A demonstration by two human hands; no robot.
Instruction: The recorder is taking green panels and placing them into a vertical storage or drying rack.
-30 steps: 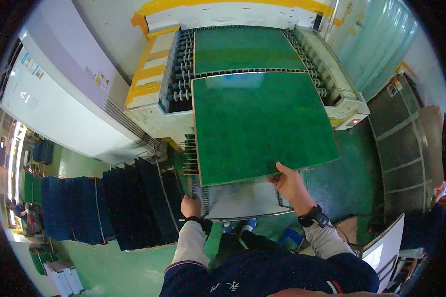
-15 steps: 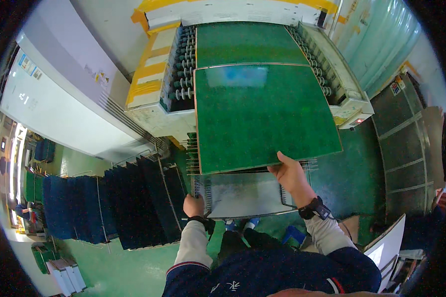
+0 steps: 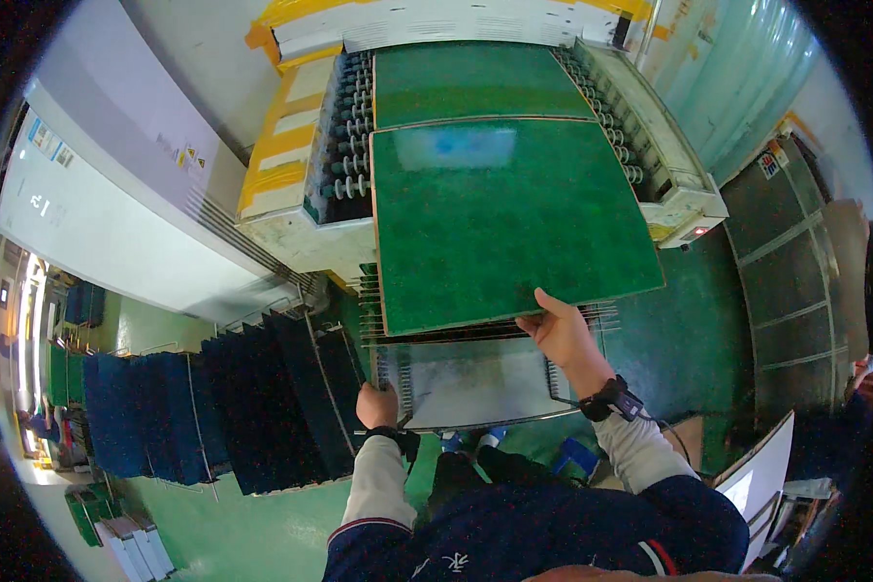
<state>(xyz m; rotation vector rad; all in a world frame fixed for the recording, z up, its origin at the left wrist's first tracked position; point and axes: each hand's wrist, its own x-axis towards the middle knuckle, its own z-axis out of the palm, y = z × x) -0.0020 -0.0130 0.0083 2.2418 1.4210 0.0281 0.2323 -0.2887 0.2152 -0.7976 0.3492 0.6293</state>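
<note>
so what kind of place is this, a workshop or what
Most likely a factory floor, perhaps circuit-board production. A roller conveyor machine carries large green panels, the right hand holds one panel's near edge, and racks of dark sheets stand on the green floor.

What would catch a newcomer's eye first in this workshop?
A big green board fills the middle, lying on a machine with rollers. The right hand touches its near edge, while the left hand grips a metal tray below. Dark blue panels stand in a row on the left.

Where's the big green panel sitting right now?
In the head view's centre, the green panel lies on the roller conveyor, its near edge held by the right hand.
</note>
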